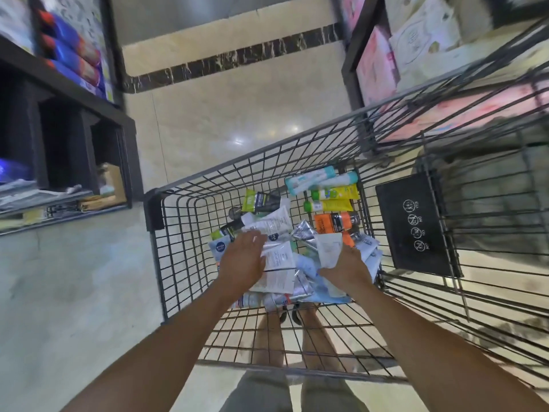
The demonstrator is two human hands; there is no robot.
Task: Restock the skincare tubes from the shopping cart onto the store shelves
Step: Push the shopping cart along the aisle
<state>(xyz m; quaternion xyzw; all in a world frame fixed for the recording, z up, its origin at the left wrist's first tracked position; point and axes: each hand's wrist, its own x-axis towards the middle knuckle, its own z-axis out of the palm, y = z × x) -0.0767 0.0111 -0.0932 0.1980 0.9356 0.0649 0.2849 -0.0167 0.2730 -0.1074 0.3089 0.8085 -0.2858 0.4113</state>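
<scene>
Left hand (242,258): fingers straight, laid flat on the heap of skincare tubes (276,224). Right hand (346,267): fingers curled round one white tube (328,249), which stood upright. The heap lay in the shopping cart (267,150), with yellow tubes (335,193) at the far end. Store shelves (74,81) stood beyond.

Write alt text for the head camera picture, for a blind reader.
Two hands reach into a wire shopping cart of skincare tubes: the right hand grips a white tube, the left hand rests flat on other tubes. On both sides stand store shelves.
</scene>
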